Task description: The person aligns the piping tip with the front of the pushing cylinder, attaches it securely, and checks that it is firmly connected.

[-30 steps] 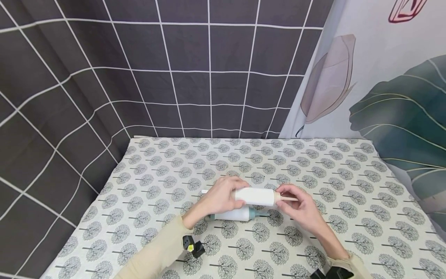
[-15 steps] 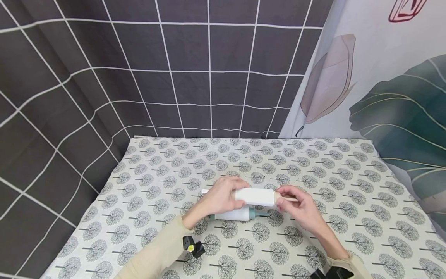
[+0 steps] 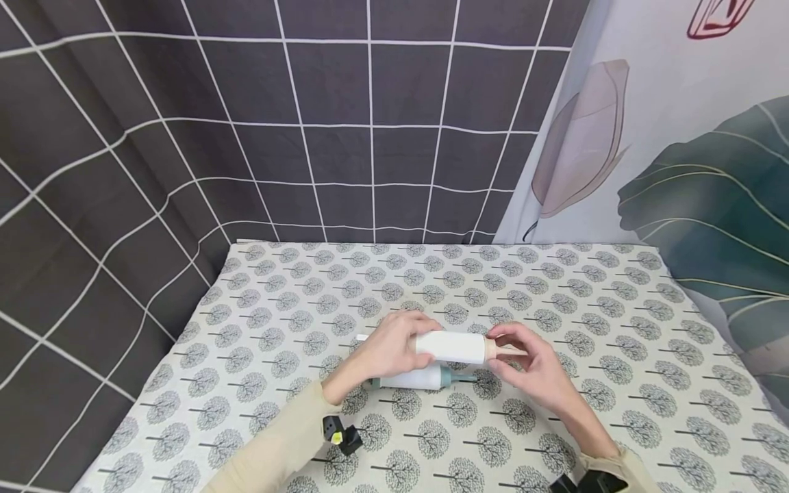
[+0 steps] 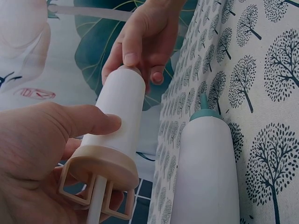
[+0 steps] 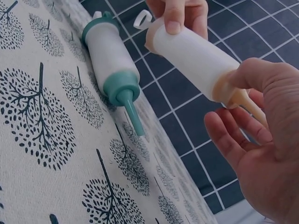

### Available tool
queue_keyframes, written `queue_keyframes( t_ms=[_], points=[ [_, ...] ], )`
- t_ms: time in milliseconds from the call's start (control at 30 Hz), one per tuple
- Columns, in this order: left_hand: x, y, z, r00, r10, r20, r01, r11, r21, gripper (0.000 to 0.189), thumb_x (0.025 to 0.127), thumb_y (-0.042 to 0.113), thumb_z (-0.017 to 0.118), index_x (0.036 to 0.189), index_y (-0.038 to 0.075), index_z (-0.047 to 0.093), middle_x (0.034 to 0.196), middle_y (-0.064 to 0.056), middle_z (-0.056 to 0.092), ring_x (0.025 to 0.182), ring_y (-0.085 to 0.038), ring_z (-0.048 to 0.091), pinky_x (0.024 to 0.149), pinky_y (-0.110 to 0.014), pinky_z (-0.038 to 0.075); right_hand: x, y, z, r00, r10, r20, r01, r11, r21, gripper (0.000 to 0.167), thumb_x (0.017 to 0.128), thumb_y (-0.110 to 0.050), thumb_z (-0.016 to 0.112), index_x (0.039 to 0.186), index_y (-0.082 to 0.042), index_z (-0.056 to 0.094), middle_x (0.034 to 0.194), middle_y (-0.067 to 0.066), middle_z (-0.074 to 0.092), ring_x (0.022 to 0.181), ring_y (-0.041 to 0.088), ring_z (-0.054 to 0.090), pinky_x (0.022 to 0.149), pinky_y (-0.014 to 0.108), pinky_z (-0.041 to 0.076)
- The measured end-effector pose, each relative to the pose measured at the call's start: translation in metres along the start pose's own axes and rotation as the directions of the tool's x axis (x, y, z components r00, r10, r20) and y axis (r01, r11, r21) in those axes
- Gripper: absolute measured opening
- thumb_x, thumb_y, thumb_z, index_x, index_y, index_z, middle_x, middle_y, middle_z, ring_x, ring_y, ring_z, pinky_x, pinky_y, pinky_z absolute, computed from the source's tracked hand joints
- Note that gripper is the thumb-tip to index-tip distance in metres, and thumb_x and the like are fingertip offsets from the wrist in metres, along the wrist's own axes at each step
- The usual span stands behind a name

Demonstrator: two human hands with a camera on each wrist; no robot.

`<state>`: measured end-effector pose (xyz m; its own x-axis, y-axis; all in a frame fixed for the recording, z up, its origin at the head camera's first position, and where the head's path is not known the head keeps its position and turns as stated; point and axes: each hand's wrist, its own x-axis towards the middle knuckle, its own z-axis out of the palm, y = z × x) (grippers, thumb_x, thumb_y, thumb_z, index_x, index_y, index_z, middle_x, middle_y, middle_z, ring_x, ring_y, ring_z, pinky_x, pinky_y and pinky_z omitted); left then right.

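Note:
My left hand (image 3: 391, 346) grips a white plunger syringe (image 3: 453, 347) with beige fittings, held sideways over the table. In the left wrist view its beige looped end (image 4: 103, 165) and plunger rod (image 4: 96, 200) show beside that hand. My right hand (image 3: 536, 370) has its thumb and a finger on the beige collar at the nozzle end, pinching it. The right wrist view shows the other fingers (image 5: 224, 135) loose below the nozzle (image 5: 250, 109). Nearer to me, a second white syringe (image 3: 413, 378) with green fittings lies on the table, its nozzle pointing right.
A cloth (image 3: 296, 411) printed with trees covers the table. Behind and to the left hangs a dark curtain (image 3: 333, 150) with white grid lines. A pale curtain (image 3: 653, 178) with leaf prints is at the right.
My right thumb and fingers have shifted around the beige collar, coming apart a little and settling on it again. The left hand and both syringes stay in place.

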<state>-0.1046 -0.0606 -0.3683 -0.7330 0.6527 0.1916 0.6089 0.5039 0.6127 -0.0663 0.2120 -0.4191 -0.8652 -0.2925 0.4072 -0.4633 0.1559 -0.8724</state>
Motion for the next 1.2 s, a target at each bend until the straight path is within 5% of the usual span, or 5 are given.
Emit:
queue_keyframes(
  t_ms=[300,1200],
  points=[
    [0.0002,0.0004,-0.0002,1.0,0.004,-0.002,-0.004,1.0,-0.002,0.043,0.077,0.003,0.081,0.119,0.002,0.069,0.12,-0.008,0.068,0.108,-0.024,0.061,0.099,-0.049,0.044,-0.0003,0.0004,0.0016,1.0,-0.03,-0.002,0.03,0.999,0.029,0.041,0.076,0.022,0.066,0.113,0.006,0.059,0.112,0.012,0.062,0.097,0.017,0.063,0.082,0.031,0.057],
    [-0.0022,0.0029,0.0025,0.999,-0.032,0.0,0.032,0.997,0.064,0.047,0.078,0.005,0.081,0.123,0.004,0.068,0.126,-0.008,0.065,0.114,-0.024,0.056,0.102,-0.051,0.041,-0.0027,-0.0034,0.0041,0.992,0.107,-0.067,-0.109,0.994,-0.02,0.032,0.081,0.011,0.071,0.112,0.007,0.063,0.109,0.026,0.064,0.091,0.015,0.067,0.076,0.031,0.058]
  ],
)
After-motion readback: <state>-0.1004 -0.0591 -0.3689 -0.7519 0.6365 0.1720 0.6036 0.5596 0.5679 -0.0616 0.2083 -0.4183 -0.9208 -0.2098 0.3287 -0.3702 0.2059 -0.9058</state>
